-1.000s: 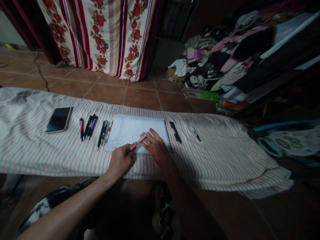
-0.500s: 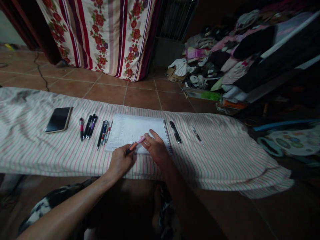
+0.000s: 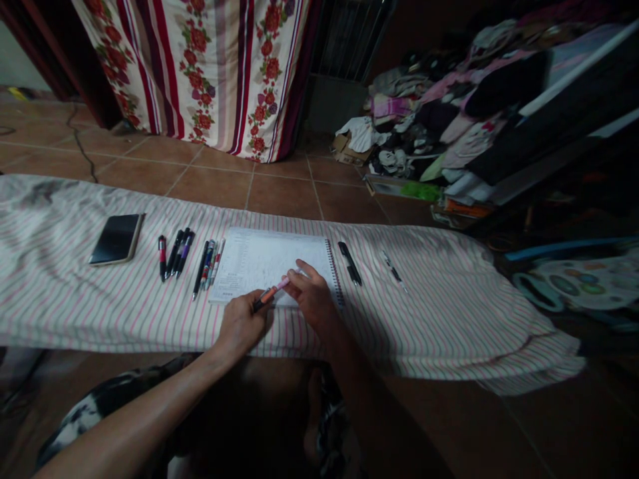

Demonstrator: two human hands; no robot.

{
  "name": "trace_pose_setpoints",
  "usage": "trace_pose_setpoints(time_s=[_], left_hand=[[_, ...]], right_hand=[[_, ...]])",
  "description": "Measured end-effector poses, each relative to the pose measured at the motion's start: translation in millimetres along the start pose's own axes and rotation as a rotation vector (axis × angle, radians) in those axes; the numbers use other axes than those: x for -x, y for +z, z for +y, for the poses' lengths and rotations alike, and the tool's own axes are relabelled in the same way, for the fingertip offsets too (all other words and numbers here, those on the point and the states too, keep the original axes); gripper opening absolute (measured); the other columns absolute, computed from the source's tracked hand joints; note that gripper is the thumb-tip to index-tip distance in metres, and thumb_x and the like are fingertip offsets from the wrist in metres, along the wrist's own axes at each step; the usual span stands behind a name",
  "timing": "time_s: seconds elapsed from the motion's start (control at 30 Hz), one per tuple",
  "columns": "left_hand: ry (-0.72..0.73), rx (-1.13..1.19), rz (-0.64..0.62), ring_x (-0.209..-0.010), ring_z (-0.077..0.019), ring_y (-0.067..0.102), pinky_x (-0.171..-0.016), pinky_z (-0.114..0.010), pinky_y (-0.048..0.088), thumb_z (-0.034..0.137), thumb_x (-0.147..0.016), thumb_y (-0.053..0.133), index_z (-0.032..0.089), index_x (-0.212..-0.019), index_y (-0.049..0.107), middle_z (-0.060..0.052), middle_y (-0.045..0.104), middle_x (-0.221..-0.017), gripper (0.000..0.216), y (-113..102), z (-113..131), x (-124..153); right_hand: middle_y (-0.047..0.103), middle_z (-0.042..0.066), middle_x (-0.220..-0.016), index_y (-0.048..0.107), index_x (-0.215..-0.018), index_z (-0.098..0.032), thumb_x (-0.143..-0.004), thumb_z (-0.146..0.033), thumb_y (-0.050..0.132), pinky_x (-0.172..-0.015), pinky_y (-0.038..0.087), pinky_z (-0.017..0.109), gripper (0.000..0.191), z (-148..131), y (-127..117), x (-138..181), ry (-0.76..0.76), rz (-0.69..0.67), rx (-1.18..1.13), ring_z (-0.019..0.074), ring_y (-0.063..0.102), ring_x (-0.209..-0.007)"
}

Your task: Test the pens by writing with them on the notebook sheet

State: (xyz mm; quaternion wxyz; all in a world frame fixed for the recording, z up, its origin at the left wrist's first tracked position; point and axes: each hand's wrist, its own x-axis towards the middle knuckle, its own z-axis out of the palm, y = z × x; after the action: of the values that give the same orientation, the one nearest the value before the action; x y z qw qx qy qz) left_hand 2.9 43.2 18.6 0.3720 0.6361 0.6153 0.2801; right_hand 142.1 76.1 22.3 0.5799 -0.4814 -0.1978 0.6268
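Note:
My left hand [image 3: 241,325] is closed around the dark lower end of a pink and orange pen [image 3: 270,293], near the front edge of a spiral notebook [image 3: 264,259] lying open on a striped cloth [image 3: 449,306]. My right hand [image 3: 312,296] rests on the notebook's lower right part, and its fingers pinch the pen's pink tip end. Both hands meet over the pen.
Left of the notebook lie several pens in two groups [image 3: 176,253] [image 3: 208,264] and a dark phone [image 3: 116,238]. Right of it lie a black pen [image 3: 350,263] and a thin pen [image 3: 393,271]. Piled clothes [image 3: 439,113] and a floral curtain [image 3: 219,66] stand beyond on the tiled floor.
The pen has tilted a little lower and my right fingers have closed over its pink end. Both hands stay in nearly the same place.

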Motion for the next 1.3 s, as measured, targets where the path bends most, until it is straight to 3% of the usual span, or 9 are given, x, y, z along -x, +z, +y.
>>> trace_pose_setpoints(time_s=[0.13, 0.23, 0.43, 0.67, 0.83, 1.07, 1.2, 1.3], left_hand=[[0.015, 0.026, 0.011, -0.053, -0.0140, 0.050, -0.050, -0.023, 0.033, 0.031, -0.077, 0.047, 0.017, -0.071, 0.061, -0.001, 0.056, -0.056, 0.021, 2.2, -2.8, -1.9], [0.003, 0.041, 0.016, -0.053, -0.0140, 0.049, -0.049, -0.023, 0.033, 0.032, -0.078, 0.046, 0.016, -0.072, 0.061, -0.001, 0.055, -0.056, 0.023, 3.4, -5.4, -3.1], [0.015, 0.030, 0.013, -0.057, -0.0148, 0.053, -0.052, -0.023, 0.036, 0.030, -0.078, 0.045, 0.015, -0.078, 0.063, -0.003, 0.059, -0.061, 0.024, 2.1, -4.6, -2.4], [-0.011, 0.042, 0.026, -0.053, -0.0147, 0.051, -0.050, -0.023, 0.035, 0.033, -0.078, 0.046, 0.016, -0.073, 0.061, -0.001, 0.055, -0.055, 0.024, 3.6, -7.1, -4.4], [0.022, 0.035, 0.025, -0.054, -0.0141, 0.052, -0.051, -0.023, 0.034, 0.031, -0.077, 0.047, 0.017, -0.073, 0.061, -0.001, 0.057, -0.058, 0.021, 4.3, -7.7, -2.7], [-0.026, 0.056, 0.027, -0.051, -0.0139, 0.050, -0.049, -0.023, 0.032, 0.034, -0.077, 0.047, 0.017, -0.067, 0.059, 0.000, 0.054, -0.053, 0.023, 4.8, -8.4, -4.7], [-0.012, 0.050, 0.027, -0.050, -0.0138, 0.049, -0.049, -0.023, 0.033, 0.033, -0.077, 0.047, 0.017, -0.073, 0.062, 0.000, 0.054, -0.053, 0.023, 4.1, -5.5, -3.3], [-0.001, 0.048, 0.019, -0.051, -0.0139, 0.050, -0.050, -0.023, 0.034, 0.034, -0.078, 0.046, 0.017, -0.073, 0.062, 0.000, 0.054, -0.053, 0.024, 3.4, -4.8, -3.5]], right_hand=[[0.065, 0.004, -0.081, 0.044, -0.111, -0.016, -0.062, -0.010, 0.067, -0.085, 0.052, 0.035, 0.055, -2.2, 0.9, 0.7, -0.025, -0.061, -0.083, 0.0177, 0.066, -0.081], [0.066, 0.005, -0.089, 0.039, -0.116, -0.020, -0.064, -0.012, 0.066, -0.083, 0.052, 0.035, 0.059, -4.0, 0.9, 1.5, 0.018, -0.142, -0.139, 0.0190, 0.065, -0.090], [0.061, 0.000, -0.072, 0.048, -0.105, -0.016, -0.064, -0.014, 0.068, -0.072, 0.055, 0.027, 0.045, 1.1, -1.1, -1.1, -0.008, 0.011, -0.023, 0.0138, 0.064, -0.071], [0.066, 0.004, -0.089, 0.041, -0.116, -0.019, -0.066, -0.013, 0.063, -0.082, 0.052, 0.033, 0.055, -2.6, -1.9, -0.3, 0.016, -0.127, -0.095, 0.0173, 0.065, -0.090], [0.063, -0.001, -0.071, 0.048, -0.111, -0.016, -0.066, -0.016, 0.067, -0.073, 0.055, 0.028, 0.050, 1.0, -1.8, -2.8, -0.032, 0.031, 0.055, 0.0128, 0.064, -0.070], [0.066, 0.003, -0.085, 0.032, -0.128, -0.020, -0.065, -0.019, 0.068, -0.076, 0.055, 0.031, 0.073, 0.0, -1.9, -0.5, 0.002, -0.093, -0.068, 0.0159, 0.065, -0.085], [0.063, 0.000, -0.075, 0.040, -0.124, -0.016, -0.064, -0.018, 0.069, -0.068, 0.056, 0.026, 0.067, 3.1, -2.2, -0.4, -0.021, -0.018, 0.106, 0.0119, 0.064, -0.070], [0.064, 0.002, -0.076, 0.041, -0.123, -0.012, -0.062, -0.013, 0.069, -0.072, 0.055, 0.026, 0.067, 1.5, -1.2, 1.2, -0.013, -0.035, 0.073, 0.0141, 0.065, -0.071]])
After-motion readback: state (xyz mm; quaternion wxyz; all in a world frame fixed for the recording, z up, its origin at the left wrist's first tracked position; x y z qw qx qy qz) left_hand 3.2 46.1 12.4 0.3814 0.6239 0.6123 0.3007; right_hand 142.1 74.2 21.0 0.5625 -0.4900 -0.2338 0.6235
